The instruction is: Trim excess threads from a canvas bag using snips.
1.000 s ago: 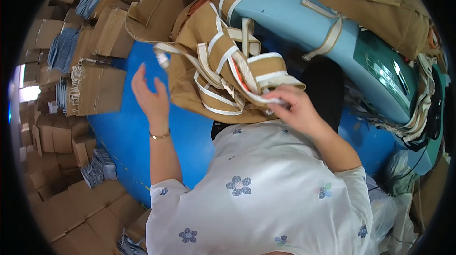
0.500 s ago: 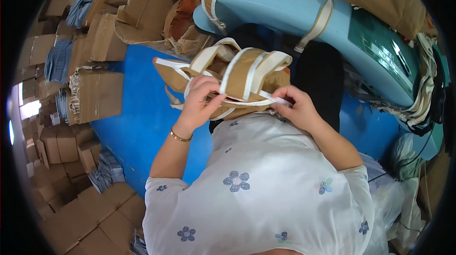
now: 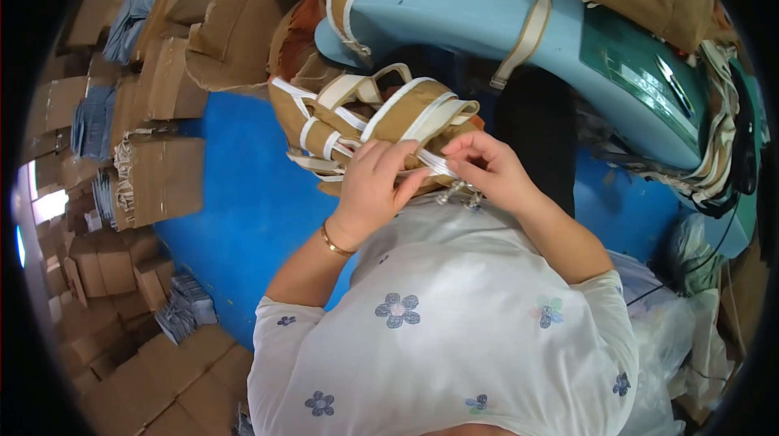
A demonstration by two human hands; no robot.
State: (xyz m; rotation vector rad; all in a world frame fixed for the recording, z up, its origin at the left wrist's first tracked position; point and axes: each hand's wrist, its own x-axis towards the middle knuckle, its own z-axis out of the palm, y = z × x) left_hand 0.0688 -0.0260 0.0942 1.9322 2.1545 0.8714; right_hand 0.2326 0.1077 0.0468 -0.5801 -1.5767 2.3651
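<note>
Bundle of tan fabric [image 3: 399,114] sits just beyond the white shirt [image 3: 479,290], straps [image 3: 337,92] attached. I log right hand [image 3: 492,174] fingertips pinching white trim [image 3: 436,163] at the near edge; left hand [image 3: 375,190] curls beside it, grip unclear. Whether any edging remains unfinished, I cannot tell.

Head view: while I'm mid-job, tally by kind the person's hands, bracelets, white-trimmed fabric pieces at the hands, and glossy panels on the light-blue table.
Hands: 2 (left hand, right hand)
Bracelets: 1 (gold-coloured bracelet)
Fabric pieces: 1 (tan fabric piece)
Glossy panels: 1 (green panel)
Total: 5
</note>
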